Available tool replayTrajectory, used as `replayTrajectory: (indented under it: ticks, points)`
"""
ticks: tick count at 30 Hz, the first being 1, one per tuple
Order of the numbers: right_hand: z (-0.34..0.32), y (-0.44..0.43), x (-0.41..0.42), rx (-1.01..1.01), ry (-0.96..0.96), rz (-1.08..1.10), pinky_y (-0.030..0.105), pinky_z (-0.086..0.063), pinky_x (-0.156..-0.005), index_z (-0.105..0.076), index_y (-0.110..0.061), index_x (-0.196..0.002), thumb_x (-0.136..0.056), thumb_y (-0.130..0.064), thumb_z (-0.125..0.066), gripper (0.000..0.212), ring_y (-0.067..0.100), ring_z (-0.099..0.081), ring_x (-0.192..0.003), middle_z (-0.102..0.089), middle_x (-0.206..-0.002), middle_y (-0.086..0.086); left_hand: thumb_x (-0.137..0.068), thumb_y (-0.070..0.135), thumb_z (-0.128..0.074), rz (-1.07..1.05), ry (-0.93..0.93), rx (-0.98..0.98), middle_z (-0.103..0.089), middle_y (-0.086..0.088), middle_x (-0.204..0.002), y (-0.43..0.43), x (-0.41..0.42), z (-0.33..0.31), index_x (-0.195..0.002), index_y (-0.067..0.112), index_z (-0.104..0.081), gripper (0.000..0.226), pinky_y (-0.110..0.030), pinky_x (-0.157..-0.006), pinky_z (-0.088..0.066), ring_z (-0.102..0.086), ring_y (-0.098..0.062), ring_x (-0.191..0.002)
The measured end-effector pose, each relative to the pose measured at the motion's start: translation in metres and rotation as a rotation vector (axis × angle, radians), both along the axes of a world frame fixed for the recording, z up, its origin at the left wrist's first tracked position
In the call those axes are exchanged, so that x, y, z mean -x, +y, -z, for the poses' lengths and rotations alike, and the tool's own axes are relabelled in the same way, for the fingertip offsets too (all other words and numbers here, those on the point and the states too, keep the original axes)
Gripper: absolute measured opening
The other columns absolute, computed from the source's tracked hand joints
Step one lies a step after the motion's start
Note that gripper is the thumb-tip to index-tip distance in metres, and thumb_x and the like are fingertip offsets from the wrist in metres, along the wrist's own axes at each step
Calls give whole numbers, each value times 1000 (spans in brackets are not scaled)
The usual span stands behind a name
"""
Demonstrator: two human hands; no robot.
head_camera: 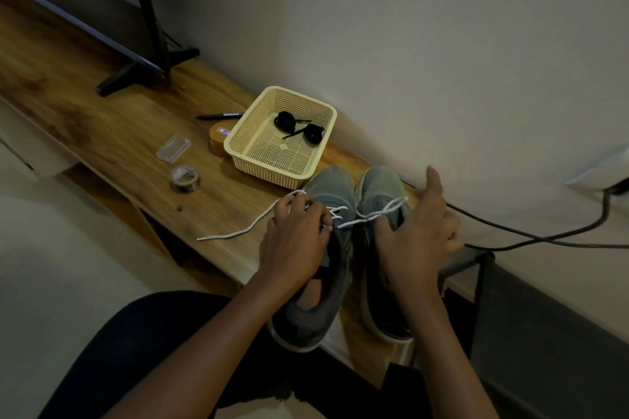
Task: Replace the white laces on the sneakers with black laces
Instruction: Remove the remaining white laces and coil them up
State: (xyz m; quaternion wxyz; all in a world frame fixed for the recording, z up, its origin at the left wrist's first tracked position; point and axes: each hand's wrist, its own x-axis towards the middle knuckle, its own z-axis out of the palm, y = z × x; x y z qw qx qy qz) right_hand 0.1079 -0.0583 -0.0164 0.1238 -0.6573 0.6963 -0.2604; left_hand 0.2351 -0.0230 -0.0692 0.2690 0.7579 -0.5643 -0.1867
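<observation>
White lace (238, 232) trails left across the wooden shelf (102, 133) from the left hand (295, 241), whose fingers pinch it over the left sneaker (326, 269), hiding the eyelets. Beyond, two black laces (299, 127) lie coiled in a basket (245, 146). Right hand (418, 235) hovers spread, gripping nothing, above the right sneaker (377, 194).

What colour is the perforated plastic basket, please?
The perforated plastic basket is pale cream-yellow, clearest in the head view.
</observation>
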Motion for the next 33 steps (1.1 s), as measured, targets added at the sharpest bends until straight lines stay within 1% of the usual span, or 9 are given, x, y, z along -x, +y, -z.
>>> replayTrajectory:
  ticks: [2, 5, 8, 14, 17, 19, 23, 30, 33]
  points:
    - [-2, -1, 3, 2, 40, -20, 44, -20, -105, -40, -24, -137, -81, -24, -67, 62, 28, -30, -128, -44, -137, 4, -95, 29, -49, 0, -10, 13, -38, 7, -137, 0, 1, 1, -104, 24, -52, 10, -35, -103, -25, -18, -16, -135]
    - [2, 1, 5, -5, 114, -204, 46, -21, -104, -68, -26, -90, -81, -39, -67, 15, 25, -27, -126, -50, -129, -5, -97, 30, -44, 10, -33, 24, -38, 6, -138, 0, 1, 3, -107, 24, -50, 13, -36, -106, -20, -17, -15, -137]
    - [9, 9, -5, -95, 195, -379, 48, -4, -110, -69, -28, -71, -79, -52, -65, 26, 21, -21, -132, -49, -130, -13, -96, 27, -44, 23, -19, 10, -39, 7, -136, 0, 1, 3, -105, 25, -48, 10, -39, -108, -16, -14, -15, -139]
    - [11, 11, -4, -119, 162, -334, 45, 2, -112, -59, -32, -60, -76, -36, -67, 18, 20, -20, -134, -51, -131, -16, -100, 29, -38, -95, -17, 99, -50, 18, -110, 0, 2, 2, -100, 28, -46, 8, -41, -110, 5, -23, -6, -139]
    - [12, 11, -4, -108, 175, -307, 43, 0, -111, -67, -26, -67, -76, -33, -67, 11, 19, -21, -133, -52, -130, -15, -100, 25, -39, -107, 19, 117, -46, 20, -101, 1, 1, -2, -98, 30, -41, 5, -43, -111, 7, -27, -8, -138]
    - [14, 12, -6, -71, 185, -302, 42, -2, -110, -72, -20, -71, -75, -32, -69, 13, 21, -24, -132, -56, -127, -13, -97, 26, -46, -65, -57, 93, -52, 18, -115, 2, 0, -4, -108, 31, -47, 13, -45, -111, 7, -18, -10, -142]
    - [15, 13, -7, -21, 109, -292, 39, -4, -107, -71, -23, -74, -73, -27, -72, 5, 23, -29, -131, -62, -120, -8, -87, 30, -58, 27, -220, 32, -29, 12, -150, 1, -3, -7, -110, 36, -54, 25, -50, -110, 5, -4, -17, -143]
    - [19, 10, -6, -38, 111, -287, 38, -6, -106, -73, -17, -73, -73, -29, -70, 12, 21, -29, -130, -63, -118, -11, -78, 46, -66, 77, -243, -1, -21, 11, -153, 1, -3, -7, -108, 38, -57, 32, -50, -110, 5, 1, -20, -143]
    - [21, 9, -6, -44, 118, -287, 38, -7, -106, -72, -17, -67, -73, -31, -70, 16, 19, -29, -129, -62, -118, -13, -83, 42, -64, 41, -248, 34, -28, 12, -150, 1, -2, -4, -102, 35, -61, 20, -48, -109, 4, -4, -19, -143]
